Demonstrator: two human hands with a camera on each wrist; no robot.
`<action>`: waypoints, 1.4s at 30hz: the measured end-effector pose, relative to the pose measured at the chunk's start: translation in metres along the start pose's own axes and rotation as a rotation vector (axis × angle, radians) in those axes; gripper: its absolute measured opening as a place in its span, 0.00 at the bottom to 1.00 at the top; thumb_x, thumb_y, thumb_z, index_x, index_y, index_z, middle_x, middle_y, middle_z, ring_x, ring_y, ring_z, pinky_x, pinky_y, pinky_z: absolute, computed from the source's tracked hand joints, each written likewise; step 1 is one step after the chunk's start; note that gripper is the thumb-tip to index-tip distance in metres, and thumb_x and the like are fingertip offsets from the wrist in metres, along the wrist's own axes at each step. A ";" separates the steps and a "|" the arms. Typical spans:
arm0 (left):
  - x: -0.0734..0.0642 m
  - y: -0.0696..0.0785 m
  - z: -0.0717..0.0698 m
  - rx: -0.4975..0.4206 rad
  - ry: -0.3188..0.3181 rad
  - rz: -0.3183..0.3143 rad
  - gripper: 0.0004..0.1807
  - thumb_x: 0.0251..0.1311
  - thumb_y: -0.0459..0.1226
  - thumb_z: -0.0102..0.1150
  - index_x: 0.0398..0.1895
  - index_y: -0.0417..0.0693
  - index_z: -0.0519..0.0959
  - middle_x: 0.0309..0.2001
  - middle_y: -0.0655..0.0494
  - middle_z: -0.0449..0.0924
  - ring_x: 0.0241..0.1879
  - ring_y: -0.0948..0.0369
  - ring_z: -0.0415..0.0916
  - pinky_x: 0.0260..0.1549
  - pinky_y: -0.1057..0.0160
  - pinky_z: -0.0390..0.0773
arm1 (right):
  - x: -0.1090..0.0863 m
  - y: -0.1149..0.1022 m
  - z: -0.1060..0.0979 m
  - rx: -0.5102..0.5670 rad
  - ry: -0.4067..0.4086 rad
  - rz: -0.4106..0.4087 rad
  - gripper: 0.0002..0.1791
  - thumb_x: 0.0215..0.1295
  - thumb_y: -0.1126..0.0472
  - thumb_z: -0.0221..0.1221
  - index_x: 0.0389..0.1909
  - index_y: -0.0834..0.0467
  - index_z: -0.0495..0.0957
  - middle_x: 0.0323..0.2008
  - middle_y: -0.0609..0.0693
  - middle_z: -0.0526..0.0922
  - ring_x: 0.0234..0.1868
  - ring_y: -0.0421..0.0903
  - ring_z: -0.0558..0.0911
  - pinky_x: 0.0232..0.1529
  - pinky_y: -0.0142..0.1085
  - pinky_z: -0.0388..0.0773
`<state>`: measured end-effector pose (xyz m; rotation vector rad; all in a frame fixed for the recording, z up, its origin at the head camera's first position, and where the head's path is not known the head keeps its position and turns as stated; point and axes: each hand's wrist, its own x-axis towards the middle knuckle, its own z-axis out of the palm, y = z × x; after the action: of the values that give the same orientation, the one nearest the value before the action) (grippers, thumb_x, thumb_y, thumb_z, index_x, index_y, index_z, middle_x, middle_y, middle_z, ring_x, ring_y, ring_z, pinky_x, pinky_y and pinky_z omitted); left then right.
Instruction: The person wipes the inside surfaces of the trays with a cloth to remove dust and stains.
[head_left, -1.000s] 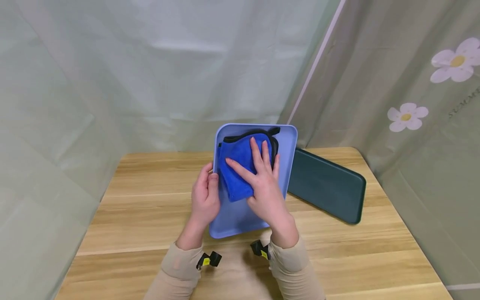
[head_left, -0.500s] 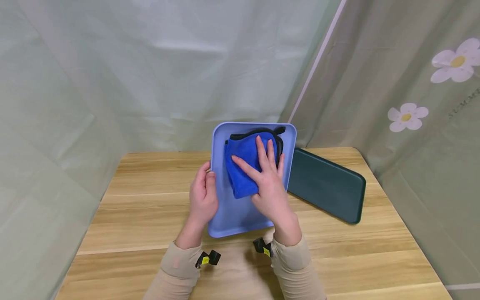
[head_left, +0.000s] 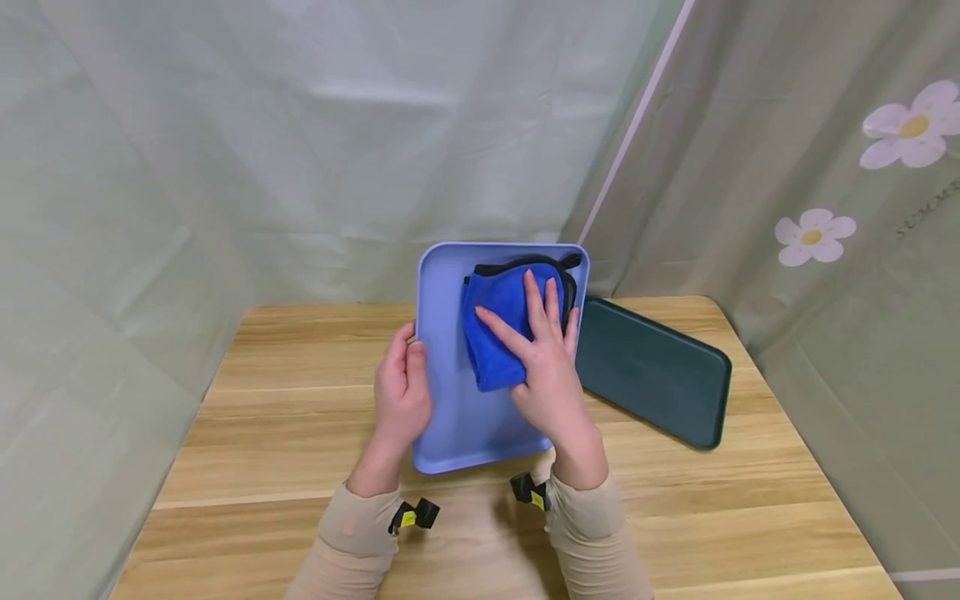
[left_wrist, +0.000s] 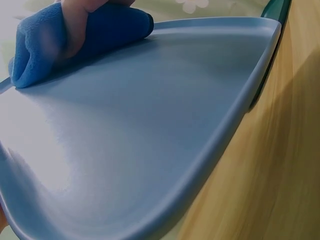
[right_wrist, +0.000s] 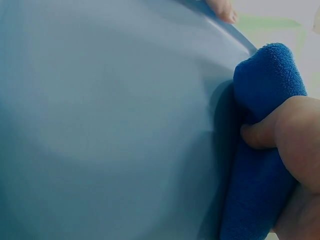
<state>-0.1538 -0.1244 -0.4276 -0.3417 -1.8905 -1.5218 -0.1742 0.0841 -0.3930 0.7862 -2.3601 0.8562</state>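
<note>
My left hand (head_left: 402, 387) grips the left rim of a light blue rectangular tray (head_left: 457, 433), thumb on the near side and fingers behind the edge. The tray is held up, tilted toward the head camera. On its upper right part lies a folded blue cloth (head_left: 495, 367) with black edging and a black loop. My right hand (head_left: 551, 375) presses this cloth flat to the tray with straight, spread fingers. In the right wrist view the thumb (right_wrist: 257, 135) rests against the cloth's folded lower edge.
A dark green rectangular tray (head_left: 652, 371) lies on the wooden table (head_left: 300, 417) to the right, its left end hidden behind the blue tray. Pale curtains (head_left: 450, 125) stand behind and at both sides. A small black device sits at each wrist.
My right hand and the cloth have slid rightward and slightly up across the tray. The tray and my left hand have shifted a little to the left. The green tray stays put.
</note>
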 end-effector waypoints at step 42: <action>0.000 0.002 0.002 -0.017 -0.004 0.015 0.16 0.82 0.26 0.41 0.61 0.25 0.75 0.46 0.34 0.83 0.43 0.53 0.81 0.45 0.69 0.78 | 0.000 -0.004 0.004 0.057 -0.016 -0.005 0.55 0.48 0.86 0.56 0.76 0.41 0.76 0.88 0.51 0.36 0.85 0.62 0.32 0.73 0.78 0.31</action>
<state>-0.1533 -0.1224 -0.4260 -0.3664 -1.8751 -1.5295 -0.1724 0.0791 -0.3940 0.8240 -2.3559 0.9227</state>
